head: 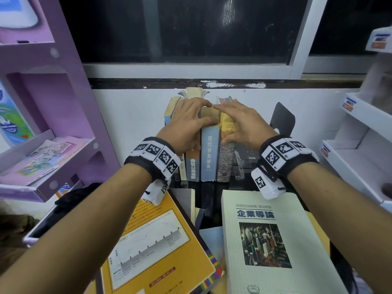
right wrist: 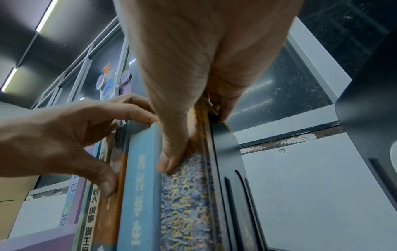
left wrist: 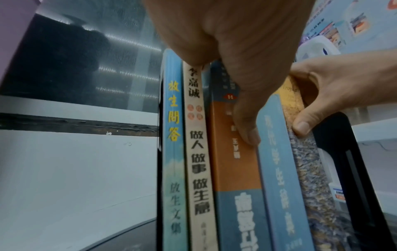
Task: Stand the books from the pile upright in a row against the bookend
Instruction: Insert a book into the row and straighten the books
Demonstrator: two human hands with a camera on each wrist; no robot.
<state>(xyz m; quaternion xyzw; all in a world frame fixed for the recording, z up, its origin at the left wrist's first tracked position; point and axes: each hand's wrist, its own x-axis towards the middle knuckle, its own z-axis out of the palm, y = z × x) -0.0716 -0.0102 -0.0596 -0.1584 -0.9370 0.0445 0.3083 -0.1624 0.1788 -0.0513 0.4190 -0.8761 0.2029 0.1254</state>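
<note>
While both my hands sit on top of the row, I count five books standing upright against the white wall: a thin light-blue book (left wrist: 173,152), a cream book (left wrist: 198,152), an orange-and-blue book (left wrist: 234,178), a blue dictionary (head: 210,153) and a speckled yellow-topped book (head: 226,158).

My left hand (head: 186,122) lies over the tops of the left-side books, fingers curled down behind them and the thumb pressed on the spine of the orange-and-blue book, so it grips that part of the row. My right hand (head: 244,122) clasps the speckled book, thumb on its spine beside the dictionary, fingers hooked over its top edge.

One black bookend (head: 283,119) shows in the head view to the right of the row; in the right wrist view a black plate stands flush against the speckled book.

Nearer to me, the pile lies flat: a yellow chart-cover book (head: 152,247), a cream business textbook (head: 267,240), and several more edges beneath them that I cannot count.
</note>
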